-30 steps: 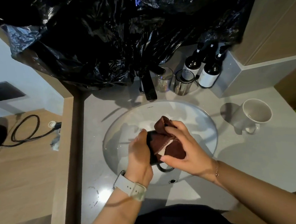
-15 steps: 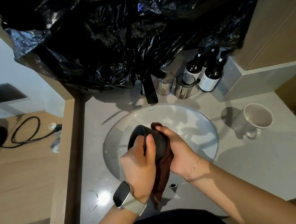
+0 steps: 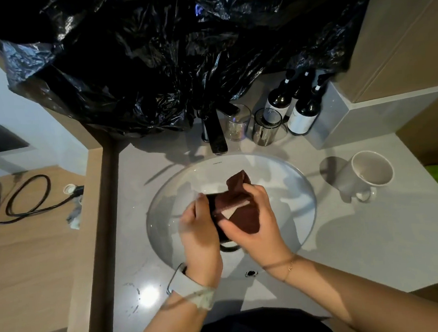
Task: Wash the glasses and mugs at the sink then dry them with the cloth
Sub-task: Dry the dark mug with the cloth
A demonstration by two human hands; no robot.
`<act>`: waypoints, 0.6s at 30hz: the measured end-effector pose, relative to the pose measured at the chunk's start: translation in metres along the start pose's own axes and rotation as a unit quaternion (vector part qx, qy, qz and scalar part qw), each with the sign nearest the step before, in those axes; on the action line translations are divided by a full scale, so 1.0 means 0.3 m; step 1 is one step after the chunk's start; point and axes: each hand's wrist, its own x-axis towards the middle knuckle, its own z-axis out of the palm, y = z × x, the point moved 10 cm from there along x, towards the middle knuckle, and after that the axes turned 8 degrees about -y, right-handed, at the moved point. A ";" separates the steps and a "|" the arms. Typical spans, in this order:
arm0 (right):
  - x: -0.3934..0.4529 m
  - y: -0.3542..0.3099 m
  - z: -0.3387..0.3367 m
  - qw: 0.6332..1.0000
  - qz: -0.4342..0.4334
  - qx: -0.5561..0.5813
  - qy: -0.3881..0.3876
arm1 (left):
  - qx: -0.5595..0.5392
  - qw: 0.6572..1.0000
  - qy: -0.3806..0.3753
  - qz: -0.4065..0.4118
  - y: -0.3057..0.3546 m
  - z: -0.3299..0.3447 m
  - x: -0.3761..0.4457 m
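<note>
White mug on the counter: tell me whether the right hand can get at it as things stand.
Probably yes, but not free-handed. The white mug stands alone on the counter to the right of the sink, nothing between. But the right hand grips the brown cloth around the dark mug.

I see a black mug held over the sink, mostly wrapped in a dark brown cloth, its handle pointing down. A white mug stands upright on the worktop to the right. Two clear glasses stand behind the basin.
</note>
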 end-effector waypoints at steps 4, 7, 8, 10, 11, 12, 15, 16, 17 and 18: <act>0.004 0.041 0.074 0.926 0.196 0.318 0.049 | 0.167 0.956 0.044 0.236 0.151 -0.039 -0.079; 0.007 0.056 0.160 0.831 0.357 0.424 -0.045 | 0.221 0.915 0.009 0.338 0.197 -0.018 -0.126; 0.004 0.038 0.179 0.805 0.394 0.436 -0.085 | 0.246 0.899 0.003 0.362 0.206 -0.010 -0.134; 0.002 0.024 0.182 0.789 0.424 0.429 -0.116 | 0.279 0.877 0.007 0.391 0.221 -0.003 -0.136; 0.002 0.021 0.176 0.793 0.418 0.427 -0.115 | 0.278 0.875 0.015 0.396 0.227 -0.008 -0.130; 0.003 0.008 0.173 0.797 0.403 0.434 -0.115 | 0.269 0.879 0.023 0.393 0.230 -0.015 -0.122; 0.006 -0.008 0.133 0.850 0.305 0.426 -0.062 | 0.183 0.938 0.038 0.291 0.205 -0.026 -0.073; 0.010 -0.015 0.104 0.880 0.253 0.400 -0.029 | 0.147 0.960 0.040 0.237 0.188 -0.026 -0.054; 0.009 -0.026 0.073 0.910 0.203 0.361 0.006 | 0.116 0.975 0.035 0.187 0.166 -0.021 -0.037; 0.002 -0.037 0.043 0.936 0.159 0.311 0.039 | 0.086 0.986 0.016 0.140 0.139 -0.011 -0.018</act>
